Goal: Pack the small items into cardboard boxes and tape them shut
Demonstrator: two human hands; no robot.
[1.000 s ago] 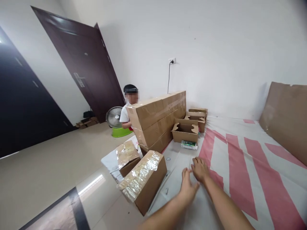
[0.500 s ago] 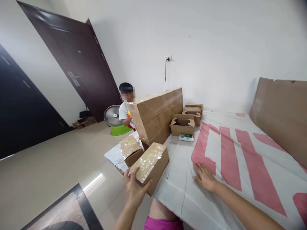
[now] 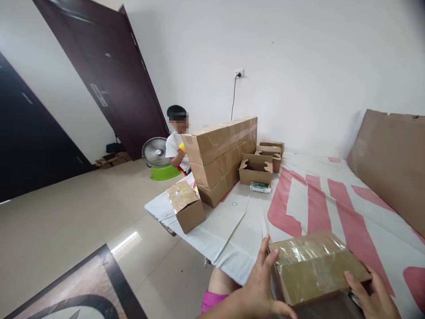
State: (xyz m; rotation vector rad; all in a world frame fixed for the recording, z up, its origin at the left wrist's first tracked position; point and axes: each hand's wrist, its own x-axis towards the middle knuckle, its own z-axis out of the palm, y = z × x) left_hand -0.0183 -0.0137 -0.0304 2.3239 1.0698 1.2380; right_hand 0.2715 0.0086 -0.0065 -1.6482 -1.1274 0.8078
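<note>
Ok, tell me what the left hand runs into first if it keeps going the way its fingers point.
The left hand grips the taped box, fingers pointing up and away over the white and pink sheet. Straight on, the sheet looks bare until the small green and white packet by the open carton, though depth is hard to judge.

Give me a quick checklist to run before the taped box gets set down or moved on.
1. Left hand on the brown tape-covered cardboard box, at its left side: ok.
2. Right hand on the box's right edge: ok.
3. Top tape sealed flat: ok, glossy and wrinkled.
4. Box underside supported: cannot tell, hidden below the frame.
5. White and pink striped sheet ahead bare: ok.
6. Smaller taped cardboard box apart from the hands: ok.
</note>
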